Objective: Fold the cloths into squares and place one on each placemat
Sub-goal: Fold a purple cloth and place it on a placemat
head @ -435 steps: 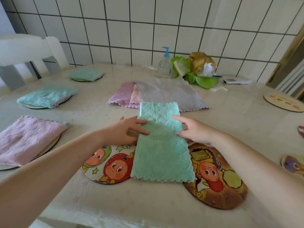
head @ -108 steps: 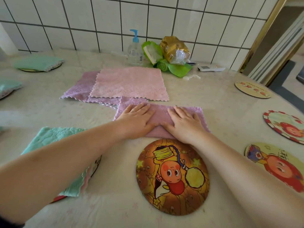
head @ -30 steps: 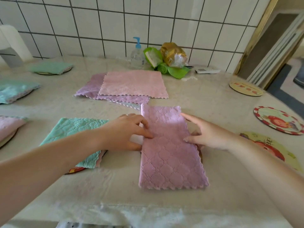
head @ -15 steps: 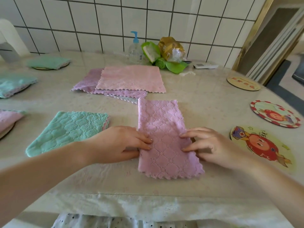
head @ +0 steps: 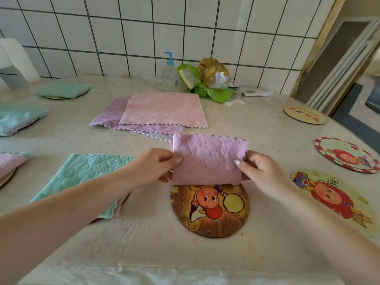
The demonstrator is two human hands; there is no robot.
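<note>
White wall tiles back a pale desk (head: 246,128) strewn with round placemats and cloths. Both hands hold a folded lilac cloth (head: 207,159) up off the desk: the left hand (head: 152,167) pinches its left edge between thumb and fingers, the right hand (head: 259,171) pinches the right edge the same way. The cloth hangs between the hands, its lower fold just above the far rim of the brown cartoon placemat (head: 209,210), which lies bare directly beneath and toward the person.

To finish this step well, I would lower the cloth toward the person so it lands centred on that placemat, keeping both edges level so the layers do not slip, then flatten it with the palms.

A folded mint cloth (head: 86,177) already covers the placemat to the left. Unfolded pink and lilac cloths (head: 162,110) wait stacked farther back, and three placemats on the right are uncovered.
</note>
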